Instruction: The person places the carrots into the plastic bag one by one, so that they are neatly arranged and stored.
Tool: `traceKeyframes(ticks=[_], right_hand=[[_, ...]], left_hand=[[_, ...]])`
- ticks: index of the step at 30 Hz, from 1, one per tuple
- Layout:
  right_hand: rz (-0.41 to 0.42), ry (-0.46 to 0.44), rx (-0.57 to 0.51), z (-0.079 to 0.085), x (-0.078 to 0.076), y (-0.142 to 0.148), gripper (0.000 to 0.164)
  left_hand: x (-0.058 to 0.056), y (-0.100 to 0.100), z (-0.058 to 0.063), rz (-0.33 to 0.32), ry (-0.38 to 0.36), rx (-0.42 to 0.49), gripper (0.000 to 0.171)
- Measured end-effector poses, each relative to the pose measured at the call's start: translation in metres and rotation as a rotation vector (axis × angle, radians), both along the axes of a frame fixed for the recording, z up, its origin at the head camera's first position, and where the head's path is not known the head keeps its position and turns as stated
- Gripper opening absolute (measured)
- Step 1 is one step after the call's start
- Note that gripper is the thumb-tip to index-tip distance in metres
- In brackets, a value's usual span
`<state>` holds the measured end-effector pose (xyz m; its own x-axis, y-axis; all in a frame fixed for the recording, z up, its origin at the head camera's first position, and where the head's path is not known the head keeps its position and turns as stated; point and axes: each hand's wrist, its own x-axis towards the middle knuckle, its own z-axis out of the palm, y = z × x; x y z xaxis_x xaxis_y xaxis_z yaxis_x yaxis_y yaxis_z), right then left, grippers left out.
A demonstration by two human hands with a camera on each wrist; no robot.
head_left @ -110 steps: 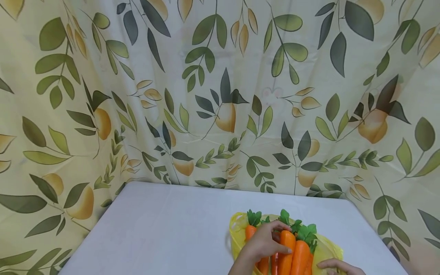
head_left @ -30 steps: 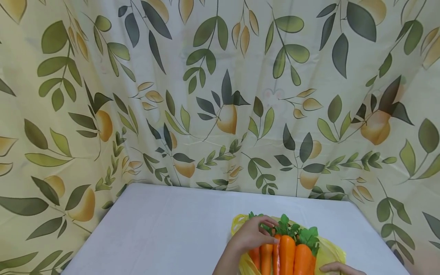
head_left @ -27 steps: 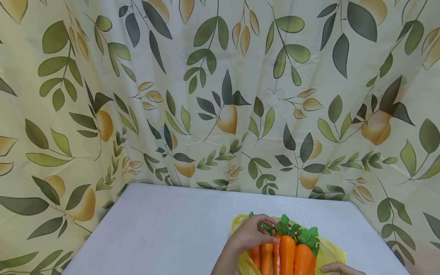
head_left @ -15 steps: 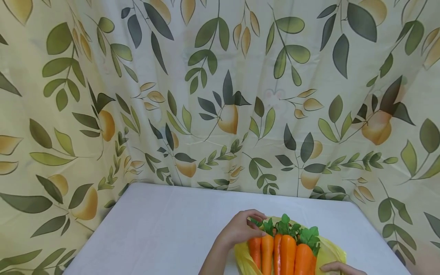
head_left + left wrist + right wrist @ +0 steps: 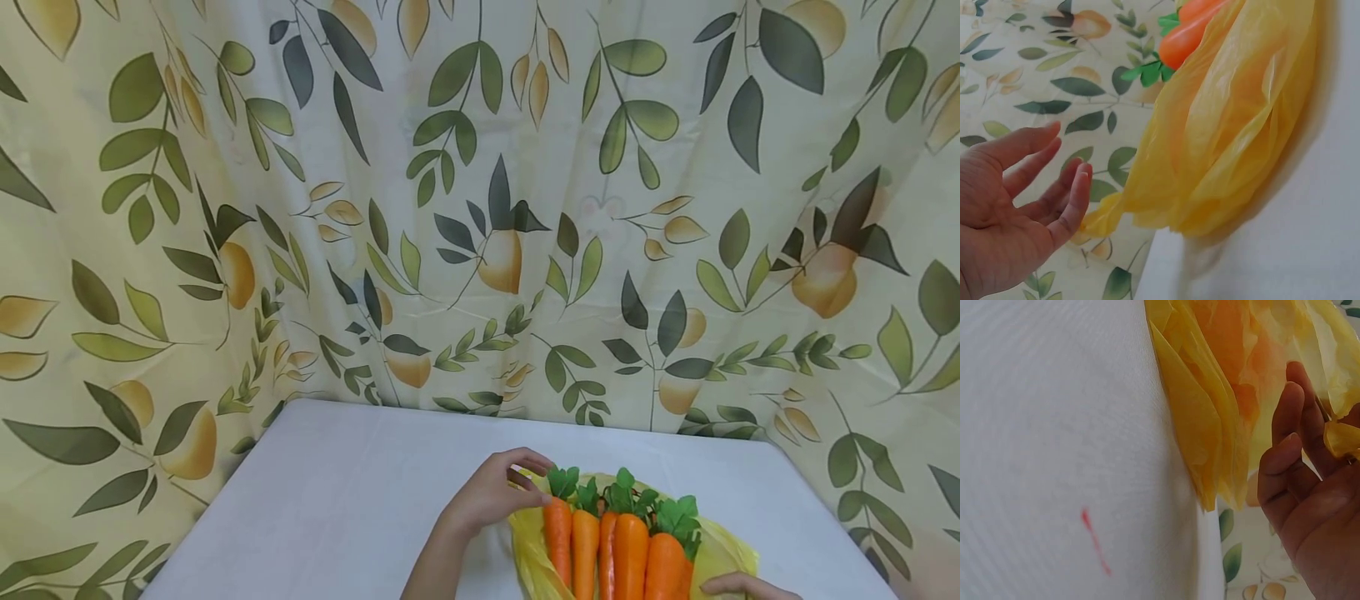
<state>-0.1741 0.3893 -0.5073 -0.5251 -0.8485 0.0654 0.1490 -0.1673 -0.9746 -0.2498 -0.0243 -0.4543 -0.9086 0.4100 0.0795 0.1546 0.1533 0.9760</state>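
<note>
Several orange carrots [image 5: 632, 554] with green leafy tops lie side by side in a yellow plastic bag [image 5: 722, 552], its mouth spread around them. At the bag's left edge, beside the leftmost carrot [image 5: 557, 537], is my left hand [image 5: 487, 493]. In the left wrist view this hand [image 5: 1007, 212] has its fingers loosely bent and nothing in its grasp, just off the bag [image 5: 1222, 137]. My right hand [image 5: 738, 585] is at the bag's right edge, partly cut off by the frame. The right wrist view shows this hand [image 5: 1319, 506] pinching a fold of yellow plastic; its thumb is hidden.
A white-covered table [image 5: 360, 500] carries the bag on its right half. Behind and at the sides hangs a leaf-and-fruit patterned curtain [image 5: 465, 317]. A small red mark [image 5: 1094, 540] shows on the white surface in the right wrist view.
My left hand has moved left across the carrots to the bag's left edge, uncovering the left carrots and their tops. My right hand has stayed at the right edge.
</note>
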Motion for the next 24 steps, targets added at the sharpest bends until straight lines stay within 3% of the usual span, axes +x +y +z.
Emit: traceKeyframes(ticks=[6, 17, 22, 24], right_hand=[[-0.005, -0.022, -0.016, 0.001, 0.001, -0.001, 0.062], [-0.046, -0.030, -0.021, -0.001, 0.003, -0.004, 0.058], [-0.004, -0.026, -0.042, -0.002, 0.001, -0.003, 0.060], [0.048, -0.004, -0.060, -0.006, -0.003, 0.000, 0.062]], left_hand=[[-0.003, -0.017, -0.002, 0.048, 0.050, -0.017, 0.033], [-0.011, -0.048, -0.002, 0.083, 0.062, -0.054, 0.031], [-0.010, -0.070, -0.004, 0.097, 0.066, -0.109, 0.026], [-0.011, -0.081, -0.005, 0.104, 0.061, -0.127, 0.025]])
